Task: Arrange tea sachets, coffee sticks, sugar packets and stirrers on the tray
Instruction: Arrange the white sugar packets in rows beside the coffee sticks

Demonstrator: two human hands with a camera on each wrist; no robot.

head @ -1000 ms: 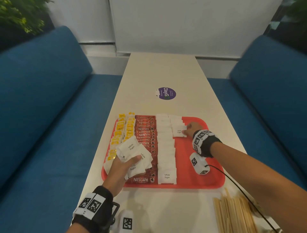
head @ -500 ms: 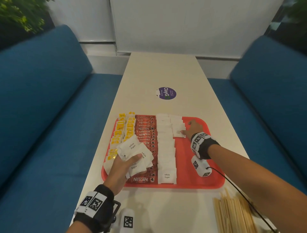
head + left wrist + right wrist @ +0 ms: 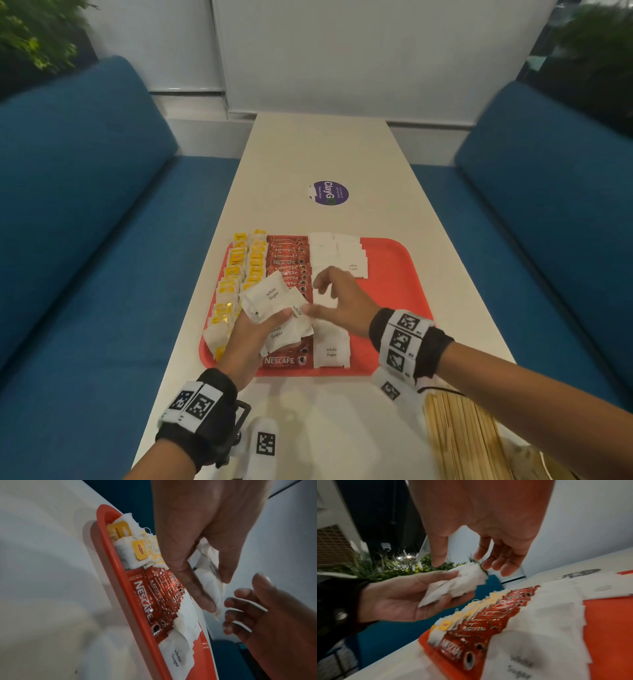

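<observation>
Sugar packets (image 3: 274, 301), a fanned white bunch, sit pinched between thumb and curled fingers of the left hand (image 3: 250, 334), held above the coffee sticks (image 3: 287, 263) on the red tray (image 3: 394, 274). Left of these lie the tea sachets (image 3: 236, 274). The bunch's free edges point right and away, toward the right hand (image 3: 342, 301), which hovers just beside them, fingers spread and holding nothing. That hand is nearer the unfinished 2nd sugar column (image 3: 352, 257), so it likely takes 1 packet next. Stirrers (image 3: 459, 442) lie off the tray, at the near right.
</observation>
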